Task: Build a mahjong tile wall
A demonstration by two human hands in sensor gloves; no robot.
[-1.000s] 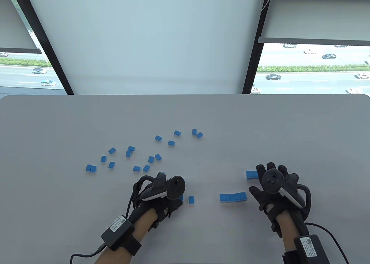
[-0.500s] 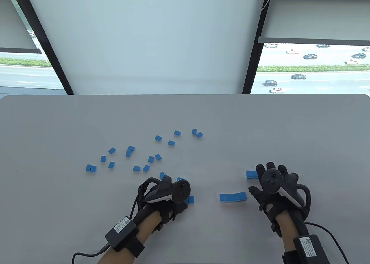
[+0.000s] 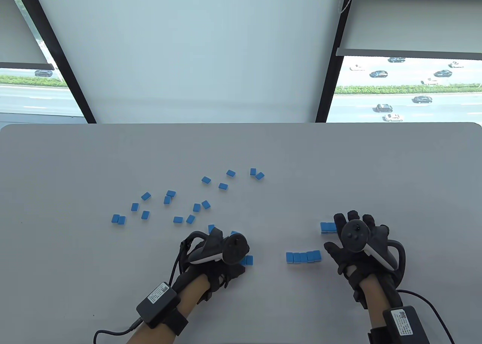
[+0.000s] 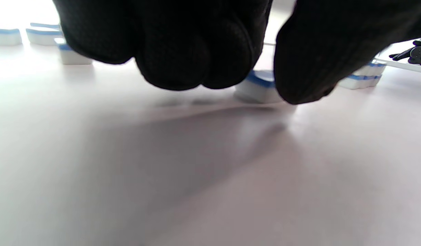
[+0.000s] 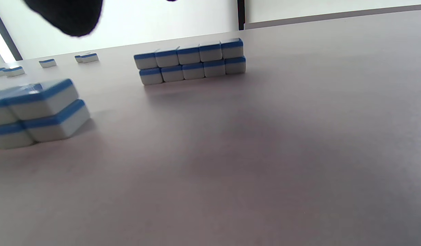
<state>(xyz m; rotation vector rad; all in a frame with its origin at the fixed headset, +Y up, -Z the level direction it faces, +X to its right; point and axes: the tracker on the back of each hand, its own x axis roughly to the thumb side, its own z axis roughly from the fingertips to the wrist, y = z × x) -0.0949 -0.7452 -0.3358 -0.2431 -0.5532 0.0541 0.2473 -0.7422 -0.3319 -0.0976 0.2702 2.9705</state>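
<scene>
So the left hand (image 3: 220, 251) is down low on the bench (image 3: 376, 163), fingers (image 4: 183, 51) curled with the tips almost on the surface. The thumb sits right against a single tile (image 4: 256, 87), but the wrist view doesn't show whether it's actually pinching that tile or just touching it, so I can't tell. From above you only see a bit of blue, the tile (image 3: 247, 260), poking out on the right side of that hand.

The right hand (image 3: 356, 242) is spread flat with straight fingers, holding nothing, resting beside the built stuff. Just to its left there's a short double-layer wall (image 3: 303, 256), five tiles long in the table view. A second two-high wall section (image 5: 191, 61) sits further back, partly hidden behind the right hand's fingers in the table view (image 3: 327, 227).

The rest of the loose tiles (image 3: 177, 204) are scattered blue side up across the middle and left of the bench, well apart from both stacks. Through the windows behind there's a road with cars (image 3: 395, 95).
</scene>
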